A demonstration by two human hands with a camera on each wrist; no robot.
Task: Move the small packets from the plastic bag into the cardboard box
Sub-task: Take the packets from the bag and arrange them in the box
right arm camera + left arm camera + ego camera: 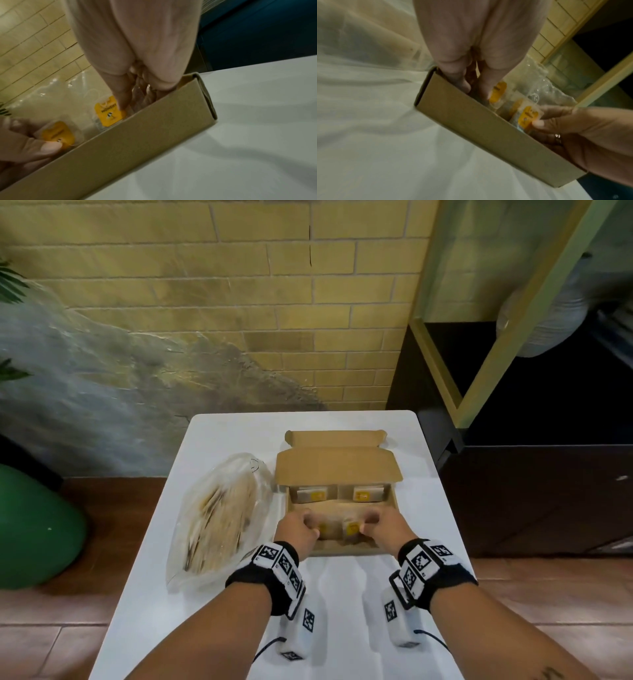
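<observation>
1. One cardboard box (337, 470) sits open at the table's (219, 433) far right part, lid flap raised toward the far edge.
2. Four stacks of small packets (312, 494) with yellow labels show inside: two at the far wall, two near the front wall.
3. The left hand (297, 529) pinches the near-left stack; the right hand (386, 526) pinches the near-right stack (109, 112), fingers curled.
4. One plastic bag (219, 518), packets inside, lies along the left edge, just beside the box.
5. A green round object (34, 529) stands on the floor left of the table.
</observation>
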